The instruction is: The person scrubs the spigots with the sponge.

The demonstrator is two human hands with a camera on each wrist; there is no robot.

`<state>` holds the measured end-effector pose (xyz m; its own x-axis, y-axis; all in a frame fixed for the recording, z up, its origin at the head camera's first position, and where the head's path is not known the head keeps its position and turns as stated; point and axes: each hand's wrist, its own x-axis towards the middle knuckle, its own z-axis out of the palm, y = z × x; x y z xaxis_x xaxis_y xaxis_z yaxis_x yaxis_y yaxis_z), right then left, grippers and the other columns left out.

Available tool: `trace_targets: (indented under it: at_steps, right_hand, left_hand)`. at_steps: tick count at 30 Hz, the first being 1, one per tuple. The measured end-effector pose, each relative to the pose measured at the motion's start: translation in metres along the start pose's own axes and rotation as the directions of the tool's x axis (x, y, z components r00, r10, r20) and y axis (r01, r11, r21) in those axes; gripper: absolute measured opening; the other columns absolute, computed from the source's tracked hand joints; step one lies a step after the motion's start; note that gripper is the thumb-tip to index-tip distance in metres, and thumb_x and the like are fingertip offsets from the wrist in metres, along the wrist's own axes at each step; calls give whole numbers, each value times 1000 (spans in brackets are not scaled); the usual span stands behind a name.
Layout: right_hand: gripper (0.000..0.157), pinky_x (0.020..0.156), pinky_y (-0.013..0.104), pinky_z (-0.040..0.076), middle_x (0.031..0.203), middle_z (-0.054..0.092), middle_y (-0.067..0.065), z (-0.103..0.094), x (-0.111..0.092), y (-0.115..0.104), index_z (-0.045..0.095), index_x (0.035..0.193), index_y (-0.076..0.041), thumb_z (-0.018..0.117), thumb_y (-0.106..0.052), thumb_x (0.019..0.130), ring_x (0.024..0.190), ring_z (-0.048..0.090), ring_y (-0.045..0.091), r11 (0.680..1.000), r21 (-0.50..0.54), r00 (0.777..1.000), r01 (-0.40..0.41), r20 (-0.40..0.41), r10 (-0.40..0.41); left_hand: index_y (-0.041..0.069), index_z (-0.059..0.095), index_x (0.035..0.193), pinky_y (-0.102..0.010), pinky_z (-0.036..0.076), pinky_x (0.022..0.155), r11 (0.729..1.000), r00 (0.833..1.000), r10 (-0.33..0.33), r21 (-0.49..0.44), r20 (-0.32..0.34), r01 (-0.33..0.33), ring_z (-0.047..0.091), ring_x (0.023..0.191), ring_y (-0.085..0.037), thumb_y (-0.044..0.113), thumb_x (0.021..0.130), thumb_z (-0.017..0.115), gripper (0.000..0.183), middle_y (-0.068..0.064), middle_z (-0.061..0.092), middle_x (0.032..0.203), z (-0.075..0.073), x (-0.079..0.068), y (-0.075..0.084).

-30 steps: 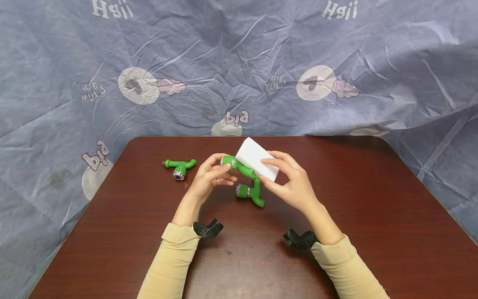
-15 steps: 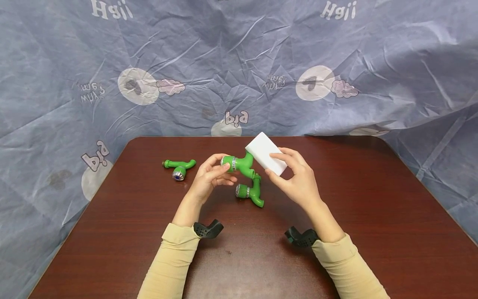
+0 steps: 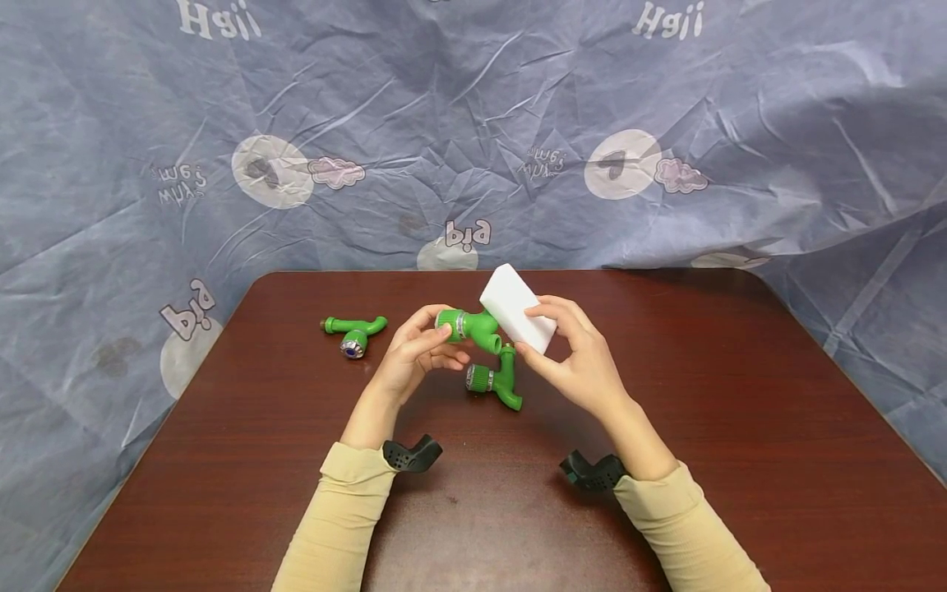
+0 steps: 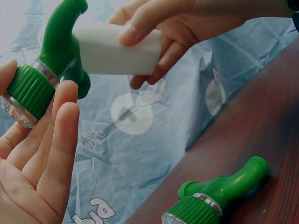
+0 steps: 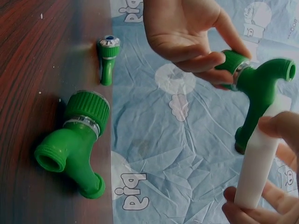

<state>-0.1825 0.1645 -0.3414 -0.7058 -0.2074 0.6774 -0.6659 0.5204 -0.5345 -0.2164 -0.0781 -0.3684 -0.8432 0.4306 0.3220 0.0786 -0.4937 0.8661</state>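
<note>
My left hand (image 3: 405, 358) pinches the ribbed green knob of a green faucet (image 3: 482, 327) between thumb and fingers, above the table. In the left wrist view, the faucet's spout (image 4: 60, 32) points upward. My right hand (image 3: 580, 353) grips a white sponge (image 3: 510, 306) with the thumb on one side and fingers on the other. The sponge's end lies against the faucet body in the left wrist view, partly hidden behind it. Below the hands, a second green faucet (image 3: 505, 384) lies on the table.
A third green faucet (image 3: 355, 333), with a blue-centred silver cap, lies on the table left of my left hand. The dark red-brown table (image 3: 740, 395) ends at a wrinkled blue printed cloth (image 3: 459, 107). Black wrist mounts (image 3: 413, 454) sit at both cuffs.
The right hand draws the sponge up and right off the faucet, then brings it back down and left against it. The left hand and its faucet stay almost still.
</note>
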Motion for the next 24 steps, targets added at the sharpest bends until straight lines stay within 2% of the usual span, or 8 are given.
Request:
trace_targets:
  at_steps: [8, 12, 16, 24]
  right_hand:
    - [40, 82, 34, 52, 122, 54, 5, -1, 0, 0, 60, 112, -11, 78, -13, 76, 108, 53, 18, 998, -3, 998, -66, -21, 66]
    - [40, 80, 34, 51, 122, 54, 3, -1, 0, -2, 60, 112, -13, 77, -14, 77, 109, 53, 17, 999, -7, 999, -38, 6, 38]
    - [41, 78, 34, 51, 123, 54, 4, -1, 0, -4, 60, 112, -14, 78, -15, 76, 109, 53, 18, 1000, -17, 1000, -5, 12, 5]
    - [39, 79, 31, 51, 123, 54, 4, -1, 0, -5, 61, 111, -14, 78, -16, 76, 107, 55, 17, 999, -27, 1000, -23, -8, 23]
  left_hand:
    - [13, 52, 114, -31, 56, 65, 999, 1000, 22, -26, 10, -21, 67, 68, -19, 10, 94, 48, 21, -8, 67, 90, 0, 0, 0]
    - [13, 50, 116, -31, 56, 66, 997, 999, 35, -71, 18, -34, 68, 70, -20, 18, 96, 52, 21, -11, 68, 92, -1, 0, 0]
    - [12, 48, 116, -31, 56, 66, 994, 998, 47, -99, 36, -43, 68, 71, -21, 19, 97, 52, 21, -16, 68, 94, -2, 0, 0]
    - [15, 45, 116, -33, 56, 67, 999, 997, 23, -29, 74, -21, 68, 73, -23, 19, 98, 48, 19, -15, 69, 95, -2, 0, 0]
